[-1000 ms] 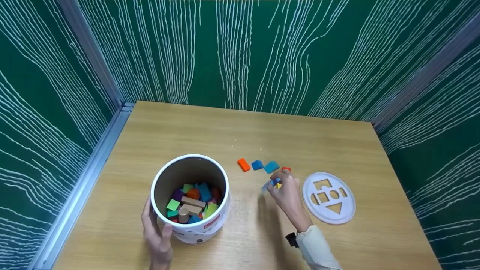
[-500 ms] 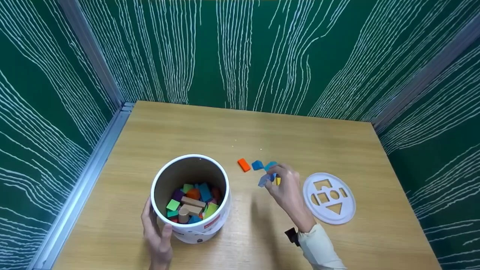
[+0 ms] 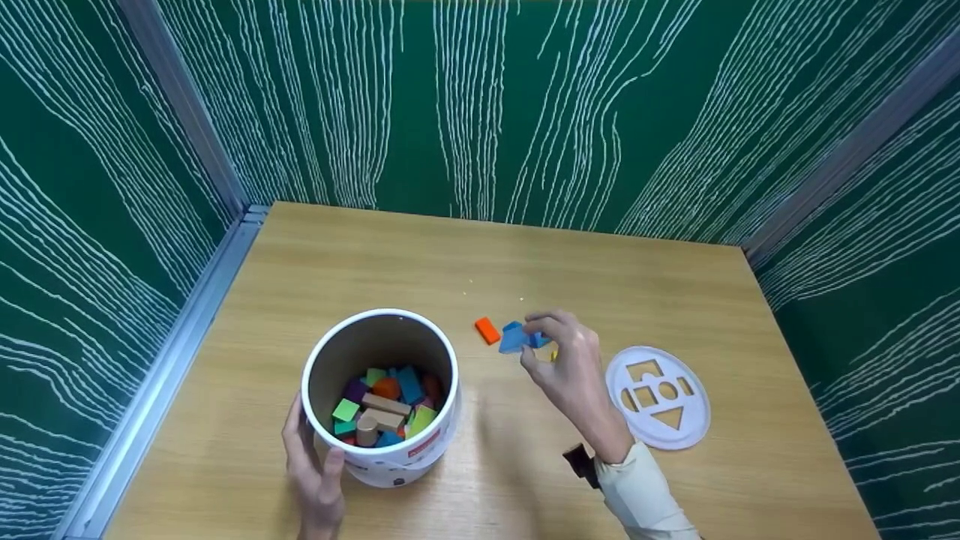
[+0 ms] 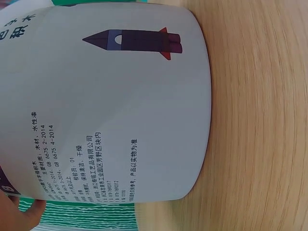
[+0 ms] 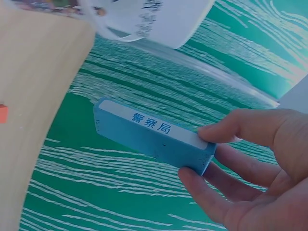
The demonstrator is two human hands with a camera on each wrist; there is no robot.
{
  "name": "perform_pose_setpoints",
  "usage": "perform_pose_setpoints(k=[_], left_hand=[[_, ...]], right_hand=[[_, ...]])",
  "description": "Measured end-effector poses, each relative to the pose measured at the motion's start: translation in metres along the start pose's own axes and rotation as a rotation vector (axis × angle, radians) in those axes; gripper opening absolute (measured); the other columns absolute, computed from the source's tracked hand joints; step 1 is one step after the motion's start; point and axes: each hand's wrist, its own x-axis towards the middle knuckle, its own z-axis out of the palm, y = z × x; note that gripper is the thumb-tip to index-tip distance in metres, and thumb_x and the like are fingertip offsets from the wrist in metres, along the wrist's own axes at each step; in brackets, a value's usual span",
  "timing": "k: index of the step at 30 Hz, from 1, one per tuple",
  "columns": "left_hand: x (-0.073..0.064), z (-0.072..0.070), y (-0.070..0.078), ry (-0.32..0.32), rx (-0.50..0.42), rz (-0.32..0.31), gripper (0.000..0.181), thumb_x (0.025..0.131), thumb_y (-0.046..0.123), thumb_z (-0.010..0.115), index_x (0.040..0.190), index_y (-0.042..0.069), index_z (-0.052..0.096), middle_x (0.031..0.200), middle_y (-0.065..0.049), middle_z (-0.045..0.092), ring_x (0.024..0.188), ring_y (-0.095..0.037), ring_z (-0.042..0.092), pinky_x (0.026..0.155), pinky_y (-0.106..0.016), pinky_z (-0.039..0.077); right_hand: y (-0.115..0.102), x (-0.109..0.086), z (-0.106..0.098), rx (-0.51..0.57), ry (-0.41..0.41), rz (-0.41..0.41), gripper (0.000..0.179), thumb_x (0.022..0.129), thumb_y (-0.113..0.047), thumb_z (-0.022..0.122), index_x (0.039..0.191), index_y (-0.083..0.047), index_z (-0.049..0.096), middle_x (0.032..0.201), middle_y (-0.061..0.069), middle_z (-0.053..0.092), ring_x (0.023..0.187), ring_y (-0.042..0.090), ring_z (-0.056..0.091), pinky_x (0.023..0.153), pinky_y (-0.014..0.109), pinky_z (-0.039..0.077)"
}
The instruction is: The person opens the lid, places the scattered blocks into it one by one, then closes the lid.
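In the head view, my right hand point(image 3: 574, 367) pinches a blue block point(image 3: 512, 340) between thumb and fingers, above the table and right of the bucket. The right wrist view shows this blue block point(image 5: 154, 144) as a long bar with a pale strip of printed characters, its end between the fingertips. My left hand point(image 3: 319, 480) holds the near left side of a white round bucket point(image 3: 397, 470), thumb at the front just below the rim. Several coloured and plain wooden blocks point(image 3: 386, 403) lie inside. A printed rocket marks the bucket's wall point(image 4: 144, 86) in the left wrist view.
An orange block point(image 3: 487, 331) lies on the table point(image 3: 465, 247) between bucket and right hand. Other blue blocks and a yellow one are partly hidden behind that hand. At right rests a round white lid point(image 3: 694, 420) with shaped holes. Green patterned panels point(image 3: 412, 112) enclose the table.
My right hand has turned and risen slightly, carrying the blue block up and left, so it now covers other blocks on the table. The left hand and bucket stay put.
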Motion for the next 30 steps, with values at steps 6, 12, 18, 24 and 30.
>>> perform_pose_setpoints(k=[6,12,18,24,30], left_hand=[[0.000,0.000,0.000,0.005,0.006,-0.016,0.063,0.087,0.008,0.052,0.146,0.010,0.030,0.148,-0.009,0.034,0.133,-0.016,0.032,0.110,-0.024,0.026],[0.000,0.000,-0.003,0.002,-0.025,-0.003,0.064,0.086,0.008,0.051,0.147,0.009,0.030,0.149,-0.009,0.033,0.134,-0.019,0.031,0.111,-0.028,0.024],[-0.001,0.000,-0.003,-0.002,-0.025,-0.006,0.064,0.086,0.009,0.050,0.147,0.009,0.029,0.149,-0.009,0.032,0.135,-0.018,0.030,0.111,-0.028,0.023],[-0.001,0.001,0.001,-0.004,-0.012,-0.041,0.063,0.087,0.010,0.051,0.147,0.012,0.029,0.149,-0.007,0.033,0.135,-0.017,0.030,0.111,-0.028,0.023],[0.000,0.001,0.002,-0.001,-0.020,-0.046,0.063,0.086,0.011,0.051,0.146,0.012,0.030,0.148,-0.006,0.034,0.135,-0.018,0.030,0.112,-0.033,0.022]], right_hand=[[-0.016,0.003,-0.005,0.020,0.016,-0.057,0.019,0.068,0.009,0.073,0.084,0.000,0.072,0.096,0.009,0.068,0.084,0.021,0.063,0.069,0.035,0.054],[-0.031,0.003,-0.007,0.043,0.006,-0.096,0.021,0.068,0.006,0.074,0.086,-0.005,0.071,0.101,0.004,0.067,0.092,0.016,0.062,0.076,0.033,0.054],[-0.047,0.004,-0.005,0.116,-0.047,-0.118,0.019,0.072,0.003,0.075,0.088,-0.005,0.071,0.105,0.004,0.066,0.096,0.014,0.060,0.080,0.031,0.054],[-0.057,0.006,0.000,0.182,-0.082,-0.138,0.020,0.071,0.003,0.078,0.088,-0.006,0.071,0.106,0.004,0.066,0.099,0.014,0.060,0.083,0.031,0.053],[-0.063,0.007,0.003,0.186,-0.088,-0.155,0.020,0.071,0.002,0.077,0.088,-0.007,0.071,0.106,0.003,0.066,0.097,0.012,0.061,0.083,0.029,0.053]])
